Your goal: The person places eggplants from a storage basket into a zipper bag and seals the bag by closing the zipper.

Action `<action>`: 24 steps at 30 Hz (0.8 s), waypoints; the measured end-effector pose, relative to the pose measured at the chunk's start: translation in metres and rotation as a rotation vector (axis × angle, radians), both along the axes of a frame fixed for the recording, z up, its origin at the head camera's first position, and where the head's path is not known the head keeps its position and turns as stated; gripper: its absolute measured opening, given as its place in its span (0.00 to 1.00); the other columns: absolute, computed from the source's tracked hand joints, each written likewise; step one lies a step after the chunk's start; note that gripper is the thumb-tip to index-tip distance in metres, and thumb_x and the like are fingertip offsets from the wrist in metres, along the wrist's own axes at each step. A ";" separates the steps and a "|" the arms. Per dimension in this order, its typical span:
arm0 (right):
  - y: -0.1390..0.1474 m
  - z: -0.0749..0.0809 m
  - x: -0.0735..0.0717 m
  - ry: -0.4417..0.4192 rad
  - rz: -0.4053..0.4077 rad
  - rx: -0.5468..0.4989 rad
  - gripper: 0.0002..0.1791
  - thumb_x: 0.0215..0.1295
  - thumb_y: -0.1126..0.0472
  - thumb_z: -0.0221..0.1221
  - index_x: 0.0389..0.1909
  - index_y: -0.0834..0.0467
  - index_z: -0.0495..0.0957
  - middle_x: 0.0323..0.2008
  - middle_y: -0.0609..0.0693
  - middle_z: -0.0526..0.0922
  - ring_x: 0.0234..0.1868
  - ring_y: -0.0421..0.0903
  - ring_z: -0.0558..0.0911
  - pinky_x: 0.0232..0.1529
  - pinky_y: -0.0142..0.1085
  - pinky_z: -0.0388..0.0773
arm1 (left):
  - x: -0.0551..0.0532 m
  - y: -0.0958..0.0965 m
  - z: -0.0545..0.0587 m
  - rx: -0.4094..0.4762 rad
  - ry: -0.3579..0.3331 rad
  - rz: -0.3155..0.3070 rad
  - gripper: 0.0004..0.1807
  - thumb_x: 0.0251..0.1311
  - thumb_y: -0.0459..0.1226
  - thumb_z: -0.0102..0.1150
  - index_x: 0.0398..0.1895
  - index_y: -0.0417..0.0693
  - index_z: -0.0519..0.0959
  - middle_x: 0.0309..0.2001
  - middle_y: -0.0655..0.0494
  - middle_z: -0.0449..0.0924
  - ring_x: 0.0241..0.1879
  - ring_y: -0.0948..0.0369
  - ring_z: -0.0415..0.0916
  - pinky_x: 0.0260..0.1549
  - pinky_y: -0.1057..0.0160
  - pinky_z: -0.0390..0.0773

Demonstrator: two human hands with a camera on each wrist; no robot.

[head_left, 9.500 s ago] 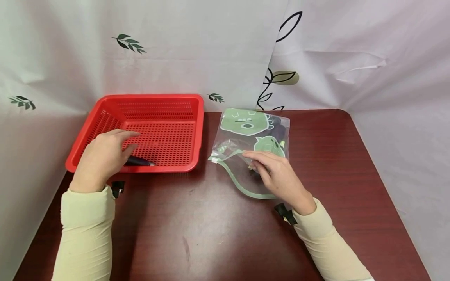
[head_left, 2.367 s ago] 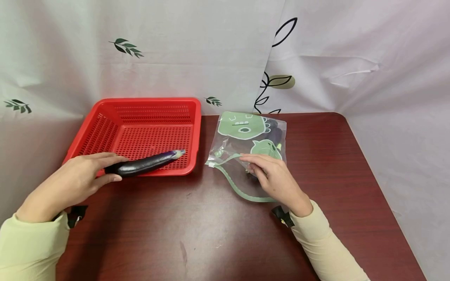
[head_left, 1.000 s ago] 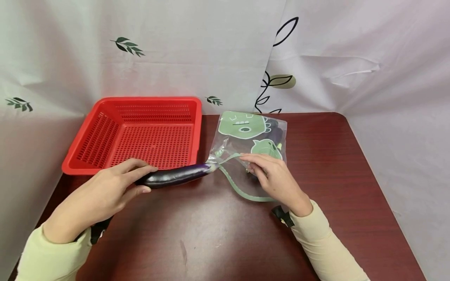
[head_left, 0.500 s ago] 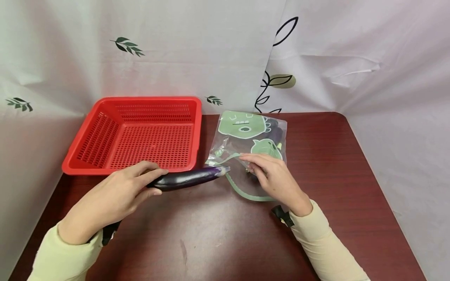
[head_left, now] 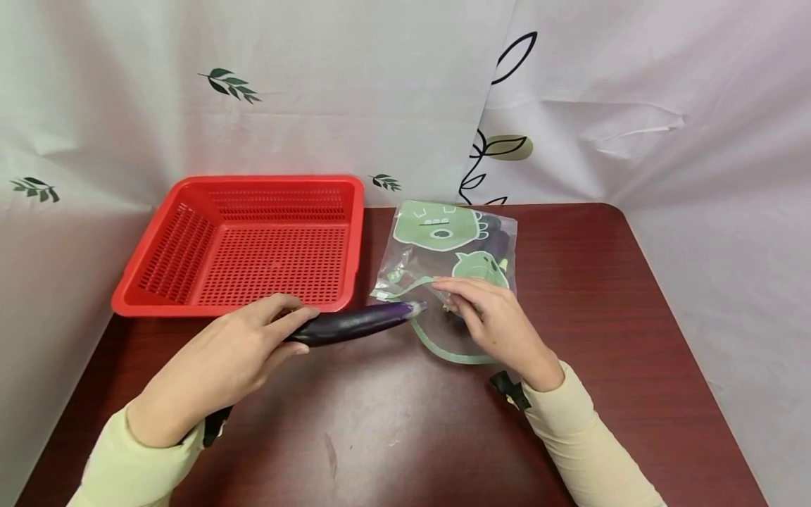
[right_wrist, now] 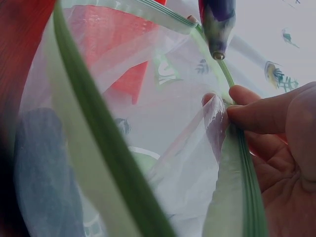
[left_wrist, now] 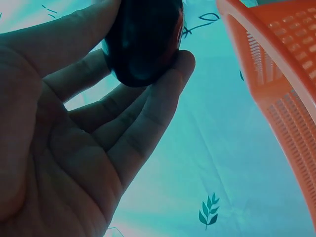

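Observation:
My left hand (head_left: 222, 359) pinches a long dark purple eggplant (head_left: 355, 324) by its blunt end, thumb on one side and fingers on the other. The stem end points right and overlaps the mouth of a clear zip bag (head_left: 412, 264) printed with green cartoon shapes. In the right wrist view the eggplant's stem tip (right_wrist: 217, 42) hangs at the bag's green zip edge. My right hand (head_left: 500, 320) pinches the upper zip strip (right_wrist: 244, 173), and the mouth gapes. Dark eggplants (head_left: 497, 243) show through the bag's plastic, partly hidden by the print.
A red perforated basket (head_left: 279, 260) stands at the back left, left of the bag, with nothing in it. Behind the dark red wooden table (head_left: 602, 317) hangs a white curtain (head_left: 298, 84) with leaf prints.
My left hand took the eggplant out of the basket and carried it right over the basket's front rim to the bag's mouth. My right hand has stayed at the zip strip.

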State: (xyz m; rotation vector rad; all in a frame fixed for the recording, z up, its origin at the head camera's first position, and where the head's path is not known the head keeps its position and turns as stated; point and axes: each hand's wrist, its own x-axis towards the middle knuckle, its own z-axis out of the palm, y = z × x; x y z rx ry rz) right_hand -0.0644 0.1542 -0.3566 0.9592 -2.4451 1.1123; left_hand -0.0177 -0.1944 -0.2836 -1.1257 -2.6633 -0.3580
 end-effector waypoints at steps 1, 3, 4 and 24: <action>0.000 0.000 0.000 -0.002 0.001 0.001 0.18 0.65 0.72 0.63 0.54 0.57 0.84 0.53 0.47 0.85 0.48 0.41 0.83 0.47 0.39 0.80 | 0.000 0.001 0.000 -0.003 0.002 -0.002 0.36 0.76 0.58 0.29 0.55 0.43 0.82 0.46 0.49 0.79 0.37 0.56 0.81 0.33 0.54 0.82; 0.000 0.000 0.000 -0.007 0.002 0.003 0.18 0.65 0.72 0.63 0.54 0.57 0.84 0.54 0.47 0.85 0.48 0.41 0.83 0.48 0.40 0.80 | 0.000 0.004 0.000 -0.006 0.004 -0.003 0.36 0.76 0.58 0.29 0.55 0.42 0.82 0.46 0.48 0.79 0.38 0.55 0.81 0.34 0.54 0.82; 0.000 0.000 0.000 -0.010 0.001 0.004 0.18 0.64 0.72 0.63 0.55 0.57 0.83 0.54 0.47 0.85 0.48 0.41 0.83 0.47 0.40 0.80 | 0.000 0.005 0.000 -0.008 0.005 -0.004 0.37 0.76 0.58 0.29 0.55 0.42 0.82 0.46 0.48 0.79 0.38 0.55 0.81 0.34 0.53 0.83; 0.000 -0.001 0.000 -0.009 -0.005 0.005 0.18 0.64 0.73 0.63 0.54 0.58 0.84 0.54 0.47 0.85 0.52 0.43 0.83 0.50 0.42 0.80 | 0.003 0.033 -0.005 0.026 0.067 -0.030 0.22 0.68 0.47 0.61 0.53 0.37 0.82 0.46 0.45 0.81 0.38 0.53 0.82 0.32 0.53 0.83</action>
